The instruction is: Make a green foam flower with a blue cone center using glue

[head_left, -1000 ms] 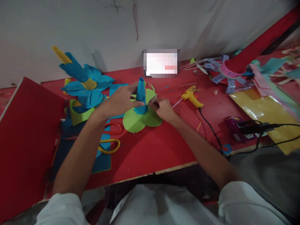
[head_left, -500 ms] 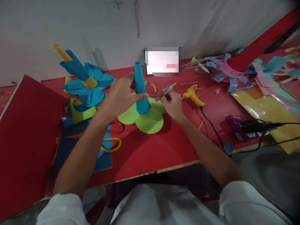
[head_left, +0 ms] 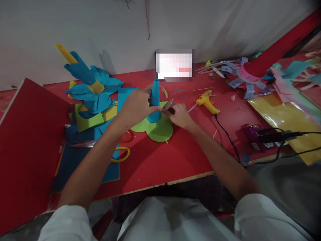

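Note:
My left hand [head_left: 136, 107] is closed round a blue paper cone [head_left: 155, 95], its thumb lying across the front. The cone stands upright on a green paper flower shape [head_left: 160, 133] with rounded petals, flat on the table. My right hand [head_left: 181, 115] pinches a small, flat grey pointed piece [head_left: 168, 104] close to the cone's right side; its exact kind is unclear. Scissors with red and yellow handles [head_left: 122, 155] lie partly under my left forearm. Some of the green petals are hidden behind my hands.
A finished-looking blue paper flower [head_left: 94, 88] with a yellow tip stands at the left. A yellow glue gun [head_left: 208, 102] with a black cord lies to the right. Behind is a blurred screen [head_left: 174, 65]. A red board [head_left: 32, 150] rises on the left.
The cone and green flower have shifted and turned, the cone's top now lower and further right. My right hand has moved left with the grey piece, nearer the cone.

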### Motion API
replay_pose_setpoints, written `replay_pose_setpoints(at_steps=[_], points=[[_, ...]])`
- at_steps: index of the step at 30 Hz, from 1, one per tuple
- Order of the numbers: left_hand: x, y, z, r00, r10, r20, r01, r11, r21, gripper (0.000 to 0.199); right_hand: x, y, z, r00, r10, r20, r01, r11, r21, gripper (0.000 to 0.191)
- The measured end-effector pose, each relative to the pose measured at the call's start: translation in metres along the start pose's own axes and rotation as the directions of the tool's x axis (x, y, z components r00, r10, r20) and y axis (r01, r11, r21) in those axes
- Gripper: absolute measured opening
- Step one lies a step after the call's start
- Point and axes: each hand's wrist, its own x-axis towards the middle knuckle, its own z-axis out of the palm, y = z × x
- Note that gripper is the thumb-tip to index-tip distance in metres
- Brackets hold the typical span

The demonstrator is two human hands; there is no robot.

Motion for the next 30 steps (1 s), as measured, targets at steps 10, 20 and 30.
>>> replay_pose_setpoints(at_steps=[10, 20, 30], points=[[0.001, -0.012, -0.003, 0.991, 0.089, 0.098, -0.068, 0.978, -0.199, 0.026, -0.005, -0.004, -0.002, 0.991, -0.077, 0.106, 0.068, 0.994, 0.085, 0.032], [-0.007, 0.011, -0.022, 0.999, 0.022, -0.024, -0.023, 0.998, -0.056, 0.025, -0.002, 0.008, -0.010, 0.941, 0.120, -0.316, -0.030, 0.961, 0.276, 0.052], [-0.010, 0.019, -0.005, 0.976, -0.038, -0.216, 0.056, 0.995, 0.077, 0.040, -0.001, 0.009, -0.008, 0.908, 0.074, -0.413, 0.028, 0.972, 0.235, 0.032]])
